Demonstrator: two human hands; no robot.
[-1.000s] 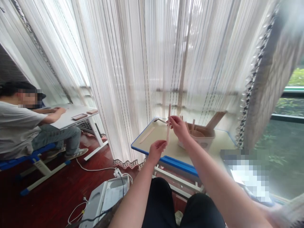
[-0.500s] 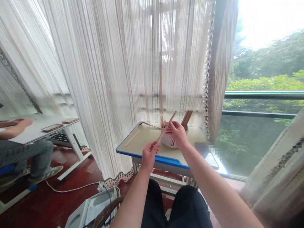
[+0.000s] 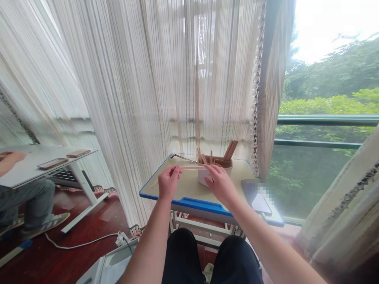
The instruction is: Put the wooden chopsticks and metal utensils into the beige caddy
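A thin wooden strip (image 3: 192,168) lies nearly level between my two hands, above the small desk (image 3: 189,193). My left hand (image 3: 168,182) pinches its left end between thumb and fingers. At the right end is my right hand (image 3: 219,182), fingers reaching along the strip and thumb lower down; the exact grip is partly hidden. Just behind my right hand stands a white box (image 3: 202,176) with a brown inside. Several wooden sticks (image 3: 231,150) lean out of it. Another flat strip (image 3: 154,184) lies on the desk, partly behind my left hand.
A thin metal rod (image 3: 185,158) lies along the desk's back edge. Dark and pale flat objects (image 3: 250,190) lie at its right. To the left, a person's hand (image 3: 14,157) works over a white table (image 3: 32,169) holding small trays (image 3: 52,163). A cable (image 3: 79,246) crosses the floor.
The strip has turned from a steep slant to nearly level. My left hand has moved left and up, and my right hand has come down, its fingers straighter. The view has shifted slightly.
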